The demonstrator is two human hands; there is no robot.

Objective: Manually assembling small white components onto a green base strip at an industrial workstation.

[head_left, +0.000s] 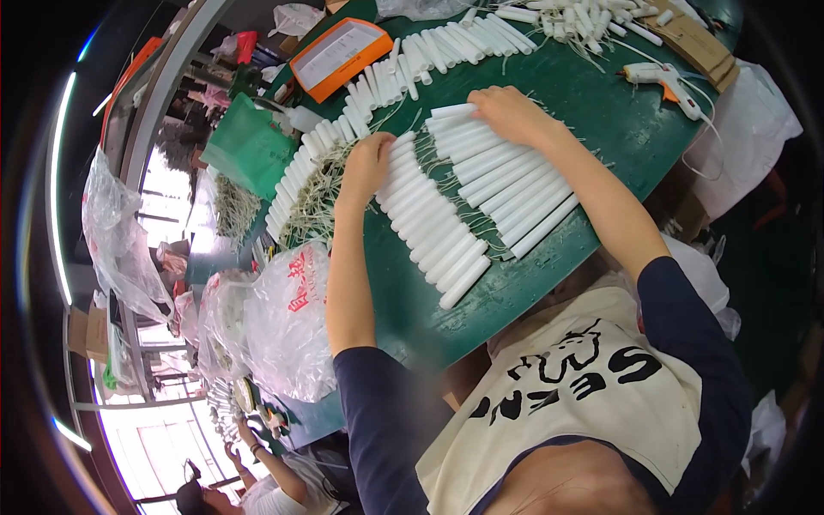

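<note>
Two rows of white tubes lie side by side on the green table, thin pale wires running between them. My left hand (367,166), its fingers curled, is at the far end of the row of shorter white tubes (433,219); its fingertips are partly hidden, and what they hold cannot be made out. At the far end of the row of longer white tubes (502,176), my right hand (510,117) has its thumb and fingers closed on the end of the farthest white tube (451,112).
Another curved line of white tubes (412,58) runs along the far side, beside bundled wires (316,193). An orange box (341,58), a green bag (249,146) and a glue gun (665,84) are around it. Clear plastic bags (287,322) sit left. A person (283,485) works at lower left.
</note>
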